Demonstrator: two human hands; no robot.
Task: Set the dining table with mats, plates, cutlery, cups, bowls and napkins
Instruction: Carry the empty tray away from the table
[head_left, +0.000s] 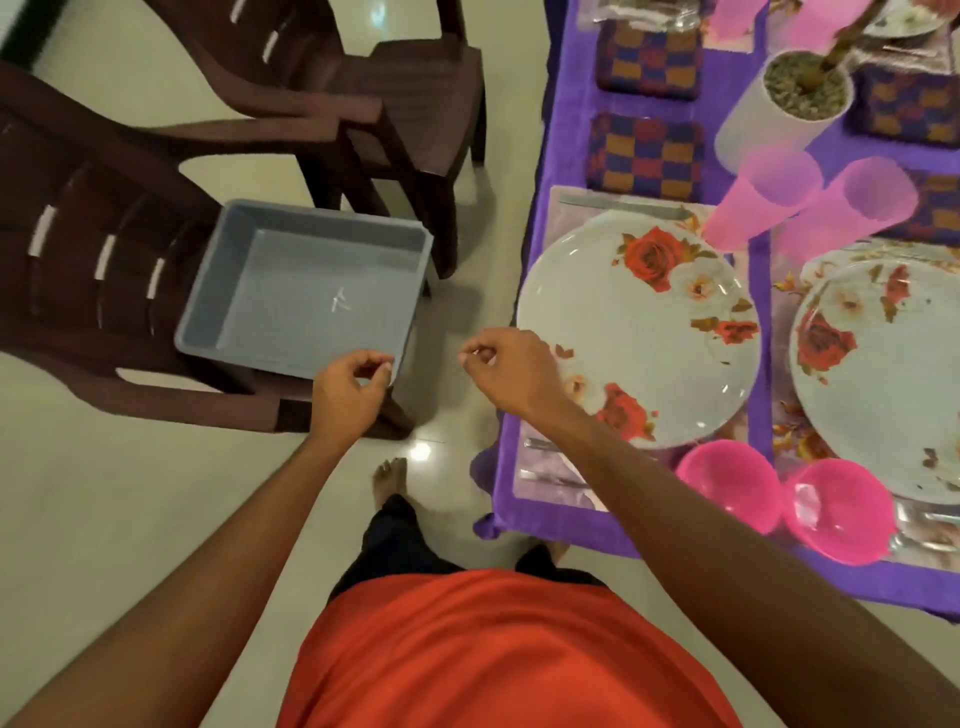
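Observation:
On the purple-clothed table (550, 135) lie two white plates with red roses (639, 332) (883, 374) on place mats. Two pink cups (758, 202) (852, 208) stand behind them and two pink bowls (730, 491) (839, 512) in front. Checked folded napkins (647, 156) lie further back, and cutlery (550, 462) shows beside the near plate. My left hand (353, 389) hovers by the near rim of a grey tub (306, 291), fingers loosely curled and holding nothing. My right hand (511, 371) hangs beside the table edge, fingers loosely curled, nothing in it.
The grey tub sits on the seat of a dark brown plastic chair (88, 270); a second brown chair (363, 104) stands behind it. A white pot with a plant stem (779, 109) stands on the table. Pale tiled floor lies between chairs and table.

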